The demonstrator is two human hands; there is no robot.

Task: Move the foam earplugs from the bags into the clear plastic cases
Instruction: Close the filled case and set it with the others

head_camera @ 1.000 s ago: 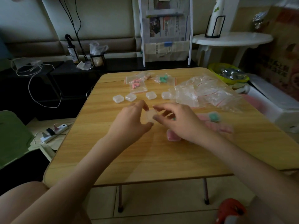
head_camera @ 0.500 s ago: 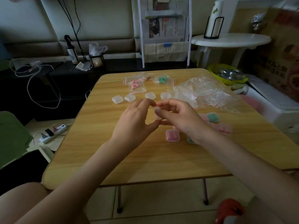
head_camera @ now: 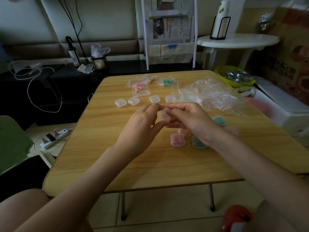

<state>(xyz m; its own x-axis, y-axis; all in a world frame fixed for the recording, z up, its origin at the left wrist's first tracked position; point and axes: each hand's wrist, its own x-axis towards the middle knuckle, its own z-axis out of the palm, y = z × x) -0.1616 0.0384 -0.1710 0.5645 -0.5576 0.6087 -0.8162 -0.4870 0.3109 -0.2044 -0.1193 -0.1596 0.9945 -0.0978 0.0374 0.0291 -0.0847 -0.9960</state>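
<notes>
A small clear plastic case (head_camera: 164, 116) is held above the wooden table (head_camera: 103, 148) between both hands. My left hand (head_camera: 140, 129) pinches its left side; my right hand (head_camera: 190, 121) pinches its top and right side. Several empty clear cases (head_camera: 120, 103) lie in a row further back. A bag of pink earplugs (head_camera: 140, 88) and a bag of green earplugs (head_camera: 168, 82) lie at the table's far edge. Filled cases sit under my right wrist: a pink one (head_camera: 177, 139), a green one (head_camera: 198, 143), an orange one (head_camera: 184, 132) and another green one (head_camera: 219, 120).
A heap of empty clear zip bags (head_camera: 212, 96) covers the table's far right. A white round side table (head_camera: 237, 41) and a newspaper rack (head_camera: 168, 30) stand behind. On the floor to the left lie a power strip (head_camera: 54, 137) and a green chair (head_camera: 11, 143).
Both hands have risen from the tabletop with the clear case and shifted slightly away from me, uncovering the filled cases beneath my right wrist.
</notes>
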